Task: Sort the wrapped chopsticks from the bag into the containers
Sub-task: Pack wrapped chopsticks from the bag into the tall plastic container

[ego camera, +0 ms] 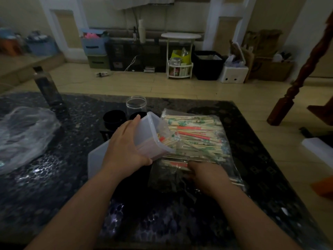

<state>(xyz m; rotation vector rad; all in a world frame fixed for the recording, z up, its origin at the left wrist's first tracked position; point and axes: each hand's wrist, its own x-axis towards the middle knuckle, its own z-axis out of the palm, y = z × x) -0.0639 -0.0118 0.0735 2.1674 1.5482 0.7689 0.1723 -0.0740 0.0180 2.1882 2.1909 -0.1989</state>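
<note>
A clear plastic bag [232,166] lies on the dark table, packed with wrapped chopsticks [198,136] in red and green printed sleeves. My left hand [126,148] grips a translucent rectangular container [149,134], tipped on its side with its mouth toward the bag; several wrapped chopsticks sit inside it. My right hand [207,175] rests at the bag's near end, fingers closed around a bundle of wrapped chopsticks. A round clear jar [136,105] stands upright behind the container.
Two black round lids [114,119] lie beside the jar. A white flat lid [98,159] lies under my left wrist. Crumpled clear plastic [25,134] fills the table's left. A wooden post [299,78] stands at the right.
</note>
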